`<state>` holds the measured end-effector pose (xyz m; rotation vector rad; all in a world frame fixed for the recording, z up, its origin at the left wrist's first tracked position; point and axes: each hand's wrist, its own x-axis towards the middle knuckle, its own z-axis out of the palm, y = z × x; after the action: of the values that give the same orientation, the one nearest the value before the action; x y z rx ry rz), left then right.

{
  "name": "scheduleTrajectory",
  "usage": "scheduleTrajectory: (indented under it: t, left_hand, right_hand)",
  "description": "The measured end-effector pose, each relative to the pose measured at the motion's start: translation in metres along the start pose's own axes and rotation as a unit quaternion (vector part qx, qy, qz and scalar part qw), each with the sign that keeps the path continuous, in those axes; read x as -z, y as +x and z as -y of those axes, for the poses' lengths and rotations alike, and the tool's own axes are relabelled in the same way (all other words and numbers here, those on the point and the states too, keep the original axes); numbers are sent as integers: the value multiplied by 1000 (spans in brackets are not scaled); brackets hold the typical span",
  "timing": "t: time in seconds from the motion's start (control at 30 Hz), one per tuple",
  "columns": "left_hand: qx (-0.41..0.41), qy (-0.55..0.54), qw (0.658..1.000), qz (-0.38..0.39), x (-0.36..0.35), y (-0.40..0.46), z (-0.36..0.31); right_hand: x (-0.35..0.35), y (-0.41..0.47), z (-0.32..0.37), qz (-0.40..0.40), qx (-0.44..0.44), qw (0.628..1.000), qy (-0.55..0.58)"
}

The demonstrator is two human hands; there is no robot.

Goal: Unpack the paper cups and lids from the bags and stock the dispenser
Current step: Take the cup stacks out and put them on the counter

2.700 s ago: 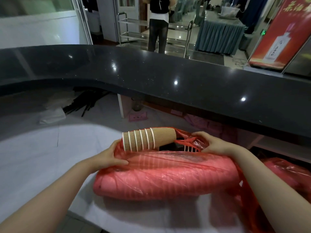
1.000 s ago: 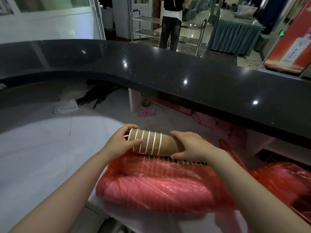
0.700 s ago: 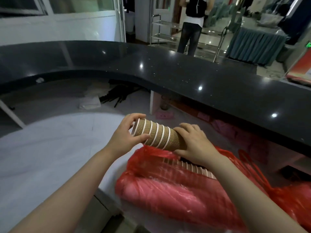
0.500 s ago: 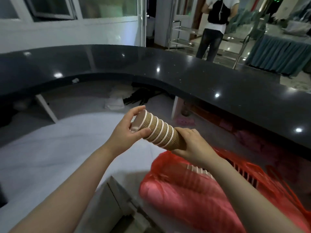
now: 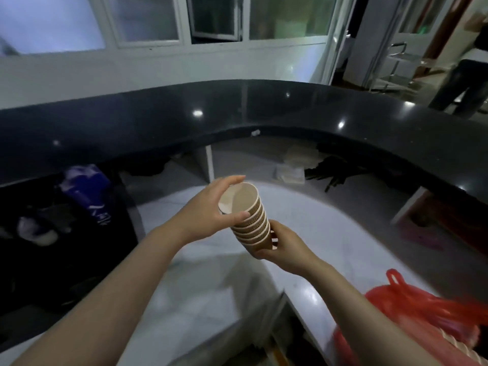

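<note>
A nested stack of brown ribbed paper cups with white rims is held in the air at the middle of the view, tilted with its open mouth up and toward me. My left hand grips the top cup at its rim, thumb below and fingers above. My right hand curls round the bottom of the stack. The red plastic bag with more cups in it lies at the lower right on the white counter.
A curved black bar top runs round the white counter. Under it are dark shelves with a blue-and-white bag at left and papers and black sticks at right. A person stands at the far right.
My view has swung left and the red bag has slid to the lower right. The cup stack has tipped from lying sideways to nearly upright, with both hands still on it.
</note>
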<state>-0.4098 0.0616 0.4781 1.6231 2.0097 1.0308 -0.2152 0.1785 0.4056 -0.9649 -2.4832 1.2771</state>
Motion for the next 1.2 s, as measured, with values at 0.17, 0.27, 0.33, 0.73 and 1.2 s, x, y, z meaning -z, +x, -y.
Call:
scheduleTrajectory:
  t: [0.17,0.27,0.33,0.73,1.2]
  left_hand:
    - [28,81,996,-26,39,-16,34]
    - [54,105,992,-40,57,-27,50]
    - [72,114,989,-53,68,-34,62]
    - [149,134,975,-92,99,-66,98]
    - [68,317,939,-115,82,-68,100]
  right_hand:
    - [-65,45,29,75,7,996,57]
    - [-97,63,47,103,17,991,82]
    - [-115,71,58,112,23,988,101]
    - [-180,103,93,122,45,985,114]
    - [-172,102,95,134,44,988,61]
